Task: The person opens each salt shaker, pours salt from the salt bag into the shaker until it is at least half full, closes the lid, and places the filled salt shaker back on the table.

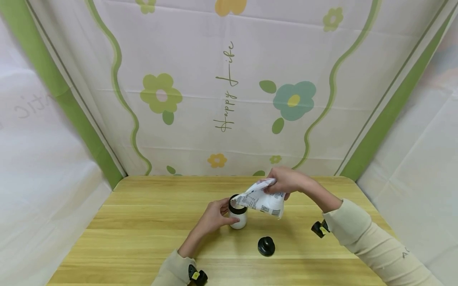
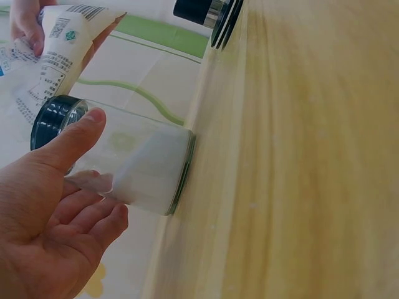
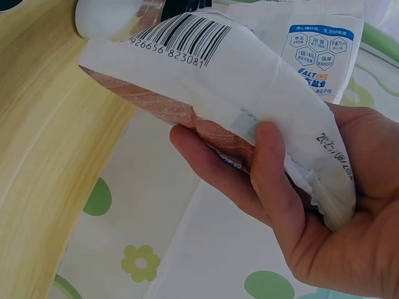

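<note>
Evidently pouring is the step, I judge | right hand [image 1: 288, 180]: fingers grasping the white bag [image 1: 262, 201], tilted, mouth at the jar's rim | left hand [image 1: 212, 216]: fingers curled round the jar [image 1: 237, 220], part-filled, upright on the bench [image 1: 150, 226] | next calls for steady tilt, I reckon | black lid [image 1: 266, 247] lies apart, nearby

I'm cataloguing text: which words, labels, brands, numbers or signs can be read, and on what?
"Happy Life": curtain
"926656 823081": bag, below barcode
"用心做好盐 生活好味道": bag, blue band
"ALTIN", partly blurred: bag
"2025/08", rest unclear: bag
Other bag print: too small or blurred
Sleeve, left cloth: letters unclear
</note>
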`<control>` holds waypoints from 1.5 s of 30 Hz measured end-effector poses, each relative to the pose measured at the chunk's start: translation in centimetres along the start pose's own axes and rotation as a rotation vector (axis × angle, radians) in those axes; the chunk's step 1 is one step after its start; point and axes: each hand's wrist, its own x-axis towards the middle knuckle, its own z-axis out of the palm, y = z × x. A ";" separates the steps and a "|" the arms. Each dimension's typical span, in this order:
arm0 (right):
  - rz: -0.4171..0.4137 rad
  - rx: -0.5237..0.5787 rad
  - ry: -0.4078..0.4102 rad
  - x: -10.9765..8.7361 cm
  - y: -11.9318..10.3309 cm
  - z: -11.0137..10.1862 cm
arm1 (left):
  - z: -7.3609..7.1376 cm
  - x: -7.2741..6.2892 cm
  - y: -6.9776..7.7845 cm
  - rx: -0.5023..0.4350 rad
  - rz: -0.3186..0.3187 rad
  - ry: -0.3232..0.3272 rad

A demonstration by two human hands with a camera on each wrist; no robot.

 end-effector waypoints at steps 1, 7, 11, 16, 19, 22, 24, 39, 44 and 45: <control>0.000 0.000 -0.001 0.0 0.0 0.0 | 0.0 0.0 0.0 0.001 0.000 0.000; -0.002 -0.006 0.003 0.0 -0.1 0.0 | 0.0 0.0 0.0 -0.005 0.003 0.000; 0.005 -0.005 0.004 -0.1 -0.2 0.0 | 0.0 0.0 0.0 -0.008 0.006 0.000; 0.004 -0.007 0.003 -0.1 -0.3 0.0 | 0.0 0.0 -0.1 -0.006 0.010 0.001; 0.007 -0.011 0.003 -0.1 -0.3 0.0 | 0.0 0.0 -0.1 -0.004 0.012 0.002; 0.010 -0.013 0.002 -0.1 -0.3 -0.1 | 0.0 0.0 -0.1 0.000 0.014 0.002; 0.007 -0.015 0.002 -0.1 -0.3 -0.1 | 0.0 0.0 -0.1 0.002 0.015 0.002; 0.011 -0.012 0.000 0.1 -0.3 -0.1 | 0.0 0.0 -0.1 -0.020 0.010 -0.001; 0.007 -0.016 -0.002 0.1 -0.3 -0.1 | 0.0 0.0 0.0 -0.018 0.005 -0.002; 0.004 -0.016 -0.003 0.1 -0.2 -0.1 | 0.0 0.0 0.0 -0.018 0.005 -0.002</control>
